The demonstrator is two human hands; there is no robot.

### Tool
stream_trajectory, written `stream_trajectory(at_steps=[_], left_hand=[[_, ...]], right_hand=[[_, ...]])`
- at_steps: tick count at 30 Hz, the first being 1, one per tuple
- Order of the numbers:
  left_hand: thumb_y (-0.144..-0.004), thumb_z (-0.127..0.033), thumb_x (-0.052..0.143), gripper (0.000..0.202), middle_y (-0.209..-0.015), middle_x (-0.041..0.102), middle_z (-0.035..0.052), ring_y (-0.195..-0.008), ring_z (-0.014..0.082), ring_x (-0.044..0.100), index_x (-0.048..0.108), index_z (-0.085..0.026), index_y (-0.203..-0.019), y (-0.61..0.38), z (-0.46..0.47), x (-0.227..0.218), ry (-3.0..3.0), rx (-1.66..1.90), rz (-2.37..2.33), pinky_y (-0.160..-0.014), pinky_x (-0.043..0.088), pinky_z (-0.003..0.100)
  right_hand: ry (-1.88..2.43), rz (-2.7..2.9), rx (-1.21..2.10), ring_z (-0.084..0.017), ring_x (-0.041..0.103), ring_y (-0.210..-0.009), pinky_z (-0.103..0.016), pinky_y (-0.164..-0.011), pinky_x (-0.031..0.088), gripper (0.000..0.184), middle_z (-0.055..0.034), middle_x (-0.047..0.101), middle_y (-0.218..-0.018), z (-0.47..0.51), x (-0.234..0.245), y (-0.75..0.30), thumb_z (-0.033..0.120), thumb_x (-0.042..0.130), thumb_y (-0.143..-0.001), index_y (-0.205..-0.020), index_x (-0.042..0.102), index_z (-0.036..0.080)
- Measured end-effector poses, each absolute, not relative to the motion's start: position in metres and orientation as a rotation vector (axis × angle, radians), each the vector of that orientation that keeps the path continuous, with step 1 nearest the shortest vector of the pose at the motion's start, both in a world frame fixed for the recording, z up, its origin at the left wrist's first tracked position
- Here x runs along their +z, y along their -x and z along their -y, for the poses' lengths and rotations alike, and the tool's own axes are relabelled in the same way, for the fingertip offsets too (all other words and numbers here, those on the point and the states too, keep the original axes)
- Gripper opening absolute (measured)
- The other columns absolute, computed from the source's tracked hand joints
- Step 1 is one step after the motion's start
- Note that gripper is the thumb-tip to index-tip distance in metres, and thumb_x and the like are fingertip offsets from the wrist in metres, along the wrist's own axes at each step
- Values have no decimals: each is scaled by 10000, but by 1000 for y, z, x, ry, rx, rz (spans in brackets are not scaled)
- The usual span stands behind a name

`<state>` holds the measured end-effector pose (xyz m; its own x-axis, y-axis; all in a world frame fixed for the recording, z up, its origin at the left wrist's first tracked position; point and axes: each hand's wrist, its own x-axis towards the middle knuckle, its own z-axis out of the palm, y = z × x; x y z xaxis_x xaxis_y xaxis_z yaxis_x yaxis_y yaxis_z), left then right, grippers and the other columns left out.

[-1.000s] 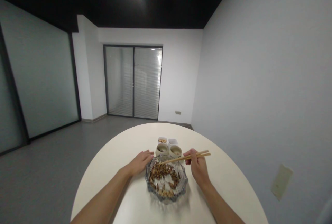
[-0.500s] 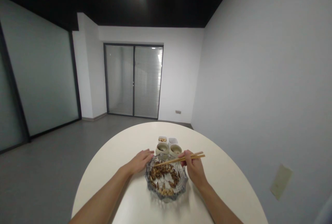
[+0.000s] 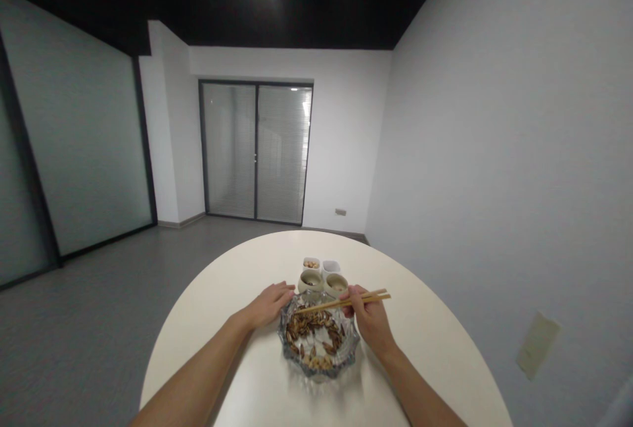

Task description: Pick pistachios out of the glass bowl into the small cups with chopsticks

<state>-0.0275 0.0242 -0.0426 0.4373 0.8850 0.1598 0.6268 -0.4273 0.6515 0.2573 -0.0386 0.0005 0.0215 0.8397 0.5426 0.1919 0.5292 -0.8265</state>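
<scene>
A clear glass bowl [image 3: 353,348] with a scalloped rim stands on the table near me. Brown striped seeds [image 3: 332,341] lie around its inside, and paler bits [image 3: 319,362] gather at the near side. My left hand [image 3: 271,303] lies at the bowl's far left rim, fingers stretched out, with nothing in it that I can see. In my right hand [image 3: 366,315], above the right rim, is a pair of wooden chopsticks [image 3: 326,306]. Their tips point left and down over the seeds at the far left inside the bowl; whether they pinch a seed is too small to tell.
Beyond the glass bowl stand two small beige pots, a left pot [image 3: 311,281] and a right pot [image 3: 337,284]. Behind them are a white cup [image 3: 311,264] with light brown nuts or similar pieces and another white cup [image 3: 331,268]. All rest on a round cream table [image 3: 237,262].
The view has tipped slightly, so everything sits a few pixels off. Both hands and the chopsticks hold nearly the same place over the bowl.
</scene>
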Motion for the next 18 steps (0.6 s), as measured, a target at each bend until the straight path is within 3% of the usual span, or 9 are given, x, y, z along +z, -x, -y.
stream_trajectory(at_steps=[18], left_hand=[[-1031,-754,288,756,-1587,583,68,-1541,353,413,691,-254,-1431,28,-26,-44,-2182,699,-1251,-1318,217,533]], right_hand=[[924,1479,517,-171,568,-491,-272,-492,450,709,-33,632,-524,37,6,-269,823,482,-955,-734,725,194]])
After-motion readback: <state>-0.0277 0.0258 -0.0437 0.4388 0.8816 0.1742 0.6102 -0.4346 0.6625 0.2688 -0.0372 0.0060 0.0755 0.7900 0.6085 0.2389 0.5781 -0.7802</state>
